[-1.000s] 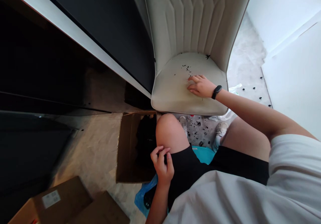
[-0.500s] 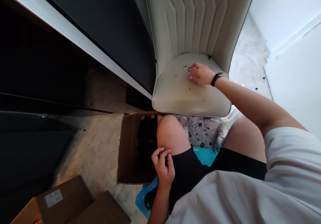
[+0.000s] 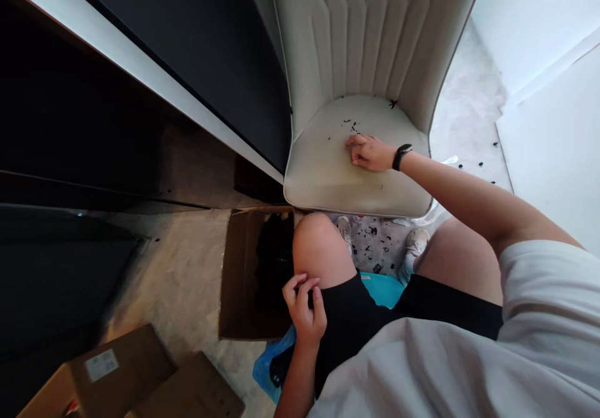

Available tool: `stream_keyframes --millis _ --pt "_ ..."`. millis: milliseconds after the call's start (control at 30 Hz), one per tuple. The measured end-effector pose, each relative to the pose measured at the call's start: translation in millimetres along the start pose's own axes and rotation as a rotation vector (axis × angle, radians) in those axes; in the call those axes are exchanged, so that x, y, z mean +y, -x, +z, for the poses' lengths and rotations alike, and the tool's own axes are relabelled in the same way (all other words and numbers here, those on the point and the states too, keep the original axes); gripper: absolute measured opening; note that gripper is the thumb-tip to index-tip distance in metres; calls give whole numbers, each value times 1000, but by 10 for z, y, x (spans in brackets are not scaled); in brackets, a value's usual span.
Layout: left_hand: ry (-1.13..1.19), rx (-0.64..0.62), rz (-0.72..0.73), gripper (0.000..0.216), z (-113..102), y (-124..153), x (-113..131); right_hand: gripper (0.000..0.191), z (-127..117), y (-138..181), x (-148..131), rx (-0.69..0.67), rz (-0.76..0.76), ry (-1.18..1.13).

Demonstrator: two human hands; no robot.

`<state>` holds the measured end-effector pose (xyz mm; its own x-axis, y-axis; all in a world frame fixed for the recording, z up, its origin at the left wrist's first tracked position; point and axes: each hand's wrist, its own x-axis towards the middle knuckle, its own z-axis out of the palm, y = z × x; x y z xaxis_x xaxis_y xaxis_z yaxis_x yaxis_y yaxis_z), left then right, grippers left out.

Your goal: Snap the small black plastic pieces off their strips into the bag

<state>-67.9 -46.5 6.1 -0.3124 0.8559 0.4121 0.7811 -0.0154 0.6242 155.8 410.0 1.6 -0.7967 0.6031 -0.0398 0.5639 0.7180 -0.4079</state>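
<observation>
On the pale seat of the padded chair (image 3: 319, 174) lie small black scraps (image 3: 353, 124), with a larger black piece (image 3: 392, 104) near the backrest. My right hand (image 3: 370, 152), a dark band at its wrist, is down at the middle of the seat just below the scraps. Its fingers are bent and drawn together; whatever may be between the fingertips is hidden. My left hand (image 3: 307, 312) rests on my thigh, holding nothing, its fingers loosely bent and apart.
An open cardboard box (image 3: 237, 274) with a black mass inside stands left of my knee. Below it are a blue plastic bag (image 3: 265, 368) and more cartons (image 3: 126, 368). Black bits (image 3: 374, 249) litter the floor between my feet. A dark panel (image 3: 197, 49) borders the chair's left side.
My right hand has moved a little toward me and left over the seat, its fingers drawing in. A small scrap below it is now out of sight. My left hand stays put.
</observation>
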Motion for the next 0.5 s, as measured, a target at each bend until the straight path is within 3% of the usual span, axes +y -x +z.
stream_keyframes --millis 267,500 --pt "6 6 -2 17 20 -9 8 37 -586 -360 266 301 219 -118" --pt "-17 7 17 17 12 -31 20 41 -758 -484 489 361 263 -36"
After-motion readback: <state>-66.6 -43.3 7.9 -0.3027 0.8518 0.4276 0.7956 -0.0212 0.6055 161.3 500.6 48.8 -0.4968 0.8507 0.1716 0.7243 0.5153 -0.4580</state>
